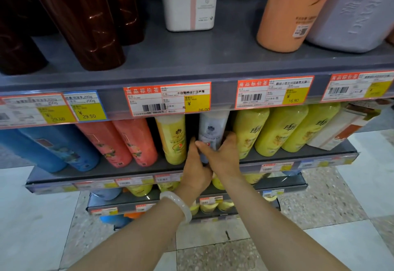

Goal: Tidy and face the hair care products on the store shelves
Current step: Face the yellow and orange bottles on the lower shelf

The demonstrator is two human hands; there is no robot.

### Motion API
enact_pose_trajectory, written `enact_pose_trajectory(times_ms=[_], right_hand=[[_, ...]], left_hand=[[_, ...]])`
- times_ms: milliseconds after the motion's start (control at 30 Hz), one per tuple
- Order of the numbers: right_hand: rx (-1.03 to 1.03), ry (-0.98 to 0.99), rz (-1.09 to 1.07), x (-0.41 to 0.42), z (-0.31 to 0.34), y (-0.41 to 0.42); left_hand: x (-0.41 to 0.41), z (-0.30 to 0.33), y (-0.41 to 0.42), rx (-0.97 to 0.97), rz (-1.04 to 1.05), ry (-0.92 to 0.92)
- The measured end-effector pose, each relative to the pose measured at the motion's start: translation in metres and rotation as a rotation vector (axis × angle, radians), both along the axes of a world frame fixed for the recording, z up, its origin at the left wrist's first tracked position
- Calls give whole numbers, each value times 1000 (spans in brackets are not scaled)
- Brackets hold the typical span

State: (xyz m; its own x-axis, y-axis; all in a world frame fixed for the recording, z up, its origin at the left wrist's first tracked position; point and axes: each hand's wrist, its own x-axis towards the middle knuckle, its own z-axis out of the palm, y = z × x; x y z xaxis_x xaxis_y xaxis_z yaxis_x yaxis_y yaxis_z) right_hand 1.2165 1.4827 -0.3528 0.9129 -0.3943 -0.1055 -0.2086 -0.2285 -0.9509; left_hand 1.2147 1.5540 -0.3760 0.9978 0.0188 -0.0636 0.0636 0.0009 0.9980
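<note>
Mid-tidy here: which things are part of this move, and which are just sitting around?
In play:
white bottle
left hand
right hand

Just there:
yellow bottles
coral bottles
blue bottles
price tags

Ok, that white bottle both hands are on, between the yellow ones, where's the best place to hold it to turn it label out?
Probably low on the body of the white bottle, coming from the front. Its top is tucked under the shelf edge, and yellow bottles crowd each side. The left hand and right hand already flank its lower half.
</note>
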Motion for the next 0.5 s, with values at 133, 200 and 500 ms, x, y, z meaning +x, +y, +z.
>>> enact_pose_trajectory(times_ms=[133,200,500], right_hand=[[-18,-23,72,1,-1,-6],[-22,-37,86,-1,-4,-9],[-130,-29,-15,-6,-23,1]], left_hand=[[-2,-8,9,338,1,-105],[-10,-18,13,433,-139,-77],[-20,-11,33,298,532,34]])
